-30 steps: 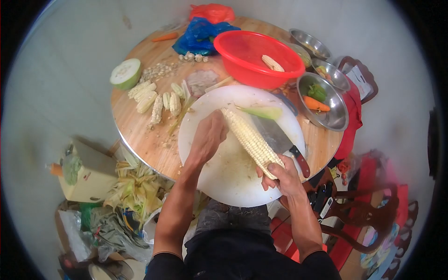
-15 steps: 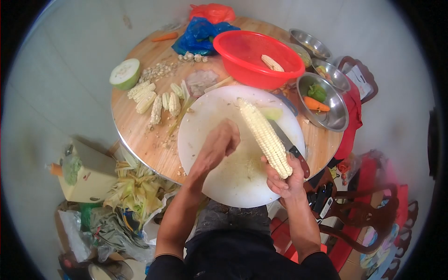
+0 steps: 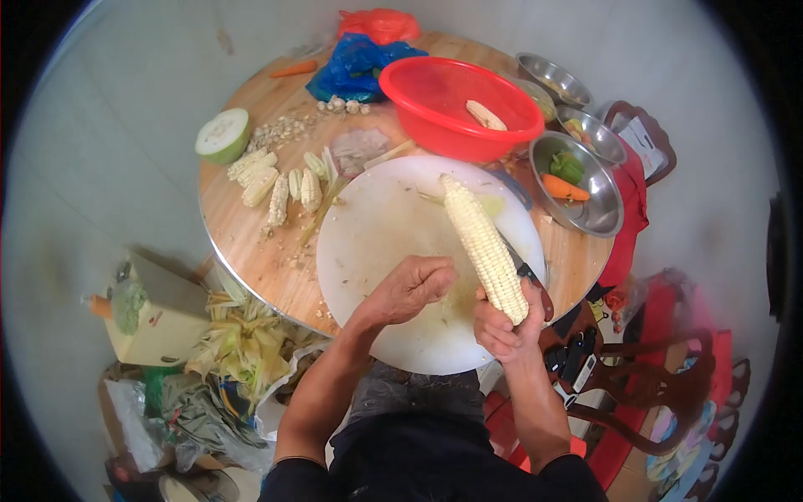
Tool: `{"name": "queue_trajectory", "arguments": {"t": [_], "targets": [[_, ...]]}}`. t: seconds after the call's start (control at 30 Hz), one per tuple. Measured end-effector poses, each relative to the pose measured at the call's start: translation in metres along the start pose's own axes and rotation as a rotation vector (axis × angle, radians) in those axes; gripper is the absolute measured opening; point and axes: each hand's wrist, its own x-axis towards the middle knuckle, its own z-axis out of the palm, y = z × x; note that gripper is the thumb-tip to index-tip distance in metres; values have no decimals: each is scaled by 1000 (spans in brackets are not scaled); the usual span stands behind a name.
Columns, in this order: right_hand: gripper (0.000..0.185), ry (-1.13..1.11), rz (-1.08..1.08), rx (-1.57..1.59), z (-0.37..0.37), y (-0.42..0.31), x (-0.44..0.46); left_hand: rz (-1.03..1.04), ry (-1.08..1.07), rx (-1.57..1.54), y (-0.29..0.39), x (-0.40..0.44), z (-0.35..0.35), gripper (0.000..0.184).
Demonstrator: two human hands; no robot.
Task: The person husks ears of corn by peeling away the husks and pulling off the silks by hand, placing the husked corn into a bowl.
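R hand (image 3: 504, 328) is closed round the lower end of a pale corn cob (image 3: 478, 238), thumb up along its R side, fingers curled under. Cob is held at a slant above the round white board (image 3: 360, 226), tip pointing up & a bit L, kernels bare of husk. L hand (image 3: 411, 289) is over the board's lower half, L of the cob & apart from it, fingers bent in to a loose fist; can't tell if anything's inside. Knife (image 3: 540, 297) lies at the board's R side, blade mostly hidden behind the cob, dark/red-brown handle showing just beside R hand. Pale green husk piece (image 3: 493, 204) is on the board nr the cob's tip, partly covered. Board sits on a round wooden table (image 3: 251, 219). L of board: grp of shorter cobs (image 3: 259, 186) w/ loose bits about them, plus a cut green gourd (image 3: 224, 138) nr table edge. Beyond board: red basin (image 3: 422, 125) w/ 1 cob inside, blue bag (image 3: 355, 74) next to it. R of basin: steel bowl (image 3: 612, 197) w/ carrot (image 3: 565, 187) & green veg (image 3: 567, 167).
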Motion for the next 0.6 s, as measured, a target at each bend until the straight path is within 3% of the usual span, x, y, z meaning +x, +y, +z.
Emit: {"name": "queue_trajectory", "arguments": {"t": [0.03, 0.17, 0.27, 0.4, 0.53, 0.6], "targets": [[75, -8, 5, 58, 0, 0, -2, -38, -108, 81, -3, -2, -2, 32], [76, -14, 8, 85, -1, 3, -2, -86, -58, 204, -8, 1, -12, 26], [75, -17, 14, 101, 0, 5, -2, -82, 184, -159, 12, 14, -12, 25], [74, -48, 47, 27, -4, 6, -1, -90, 373, -118, 31, 29, -15, 40], [74, -30, 49, 2, -2, 10, -2, 0, 404, -132, 24, 38, -16, 42], [74, -54, 28, 16, -2, 9, -2, 26, 191, -317, 8, 30, -22, 37]]}}
